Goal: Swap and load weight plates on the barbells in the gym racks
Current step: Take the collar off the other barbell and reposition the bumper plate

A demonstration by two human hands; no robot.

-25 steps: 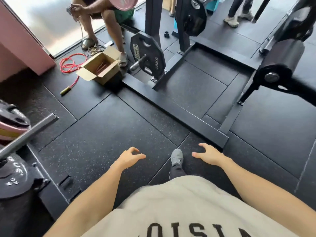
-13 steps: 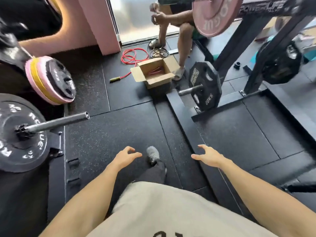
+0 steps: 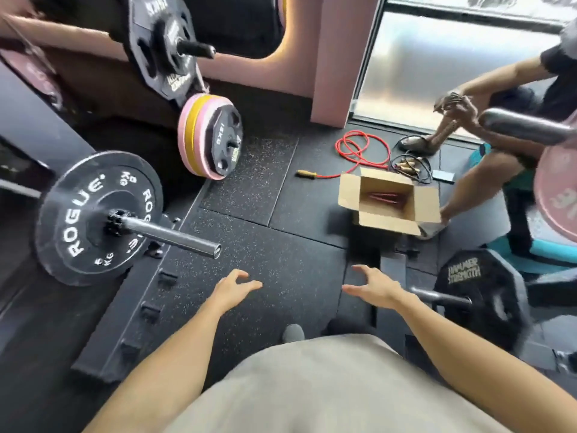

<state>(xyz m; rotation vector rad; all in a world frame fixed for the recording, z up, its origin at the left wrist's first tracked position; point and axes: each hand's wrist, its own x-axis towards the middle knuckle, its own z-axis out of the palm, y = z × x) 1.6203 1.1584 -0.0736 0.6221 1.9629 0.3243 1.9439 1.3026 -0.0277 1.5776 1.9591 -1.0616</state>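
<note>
1. Swung left since the earlier frames, the view now sets the ROGUE barbell at mid-left, where it sat at the far left edge a moment ago; the cardboard box has slid from upper centre to right of centre, and both hands hold much the same empty pose as before
2. Barbell sleeve: bare steel from the collar out to its end, pointing toward the wearer; room for more plates, by my judgement
3. ROGUE plate: black, one only, seated at the inner end of that sleeve
4. Upper black plate: on a stub near the top edge, apart from the barbell
5. Stored stack: pink and yellow discs with a black plate in front, on a low peg beyond the barbell
6. Hammer Strength plate: black, on a peg at lower right, just beside the right forearm
7. Cardboard box: open on the floor, red items inside; a seated person behind it
8. Left hand: fingers spread and loosely bent, holding nothing
9. Right hand: likewise spread, empty, palm facing the left
10. Progress, as judged: no plate in hand, so the next swap is not yet begun; most loading appears to remain
</note>
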